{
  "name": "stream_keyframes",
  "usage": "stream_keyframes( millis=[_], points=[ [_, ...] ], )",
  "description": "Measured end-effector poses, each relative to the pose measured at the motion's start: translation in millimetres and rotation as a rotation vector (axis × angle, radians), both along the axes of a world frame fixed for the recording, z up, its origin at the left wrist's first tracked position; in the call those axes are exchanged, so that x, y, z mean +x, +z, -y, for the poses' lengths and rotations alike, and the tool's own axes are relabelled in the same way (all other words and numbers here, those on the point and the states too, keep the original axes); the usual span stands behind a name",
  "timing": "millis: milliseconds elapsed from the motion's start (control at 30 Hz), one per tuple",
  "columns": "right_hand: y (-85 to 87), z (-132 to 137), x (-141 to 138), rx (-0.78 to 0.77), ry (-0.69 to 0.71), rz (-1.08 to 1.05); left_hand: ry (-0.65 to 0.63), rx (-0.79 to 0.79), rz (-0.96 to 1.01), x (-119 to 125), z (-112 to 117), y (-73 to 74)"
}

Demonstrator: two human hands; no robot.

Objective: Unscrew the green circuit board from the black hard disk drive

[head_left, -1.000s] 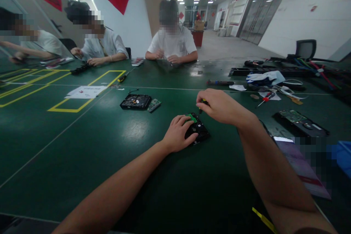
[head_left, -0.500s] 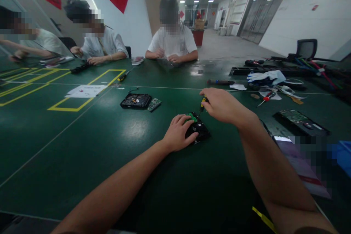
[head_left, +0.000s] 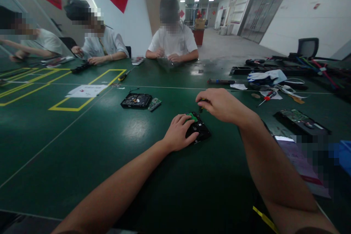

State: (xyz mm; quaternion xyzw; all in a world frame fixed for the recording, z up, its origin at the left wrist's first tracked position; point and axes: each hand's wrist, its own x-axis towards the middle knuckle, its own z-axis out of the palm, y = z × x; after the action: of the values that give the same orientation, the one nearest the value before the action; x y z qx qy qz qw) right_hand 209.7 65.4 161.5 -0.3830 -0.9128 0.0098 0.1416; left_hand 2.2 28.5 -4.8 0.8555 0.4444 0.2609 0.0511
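A small black hard drive (head_left: 199, 131) with a green circuit board (head_left: 192, 117) on top lies on the green table (head_left: 82, 142) in front of me. My left hand (head_left: 178, 132) rests on its left side, fingers curled over the edge, holding it down. Just above the drive's far end, my right hand (head_left: 219, 105) is closed round a small screwdriver (head_left: 201, 108) with a yellow and black handle. The screwdriver's tip points down at the drive and is mostly hidden by my fingers.
Another opened drive (head_left: 136, 100) and a loose circuit board (head_left: 154, 104) lie further left. At right are a third drive (head_left: 301, 121), a red-handled tool (head_left: 266, 97), cloths and cables. Three people sit at the far side. Yellow tape outlines (head_left: 82, 91) mark the table's left part.
My right hand has turned on the screwdriver and shifted slightly left, so the handle is more covered by my fingers. The left hand and the drive have stayed put.
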Motion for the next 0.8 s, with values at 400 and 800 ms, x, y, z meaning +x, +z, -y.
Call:
stream_keyframes(
  millis=[400,800],
  points=[
    [-2.6,0.1,2.4,0.003,-0.030,-0.012,-0.004,0.004,0.003,-0.9,-0.3,-0.4],
    [1.0,0.8,0.4,-0.002,-0.051,0.016,0.002,0.002,0.005,-0.2,0.2,-0.2]
  ],
)
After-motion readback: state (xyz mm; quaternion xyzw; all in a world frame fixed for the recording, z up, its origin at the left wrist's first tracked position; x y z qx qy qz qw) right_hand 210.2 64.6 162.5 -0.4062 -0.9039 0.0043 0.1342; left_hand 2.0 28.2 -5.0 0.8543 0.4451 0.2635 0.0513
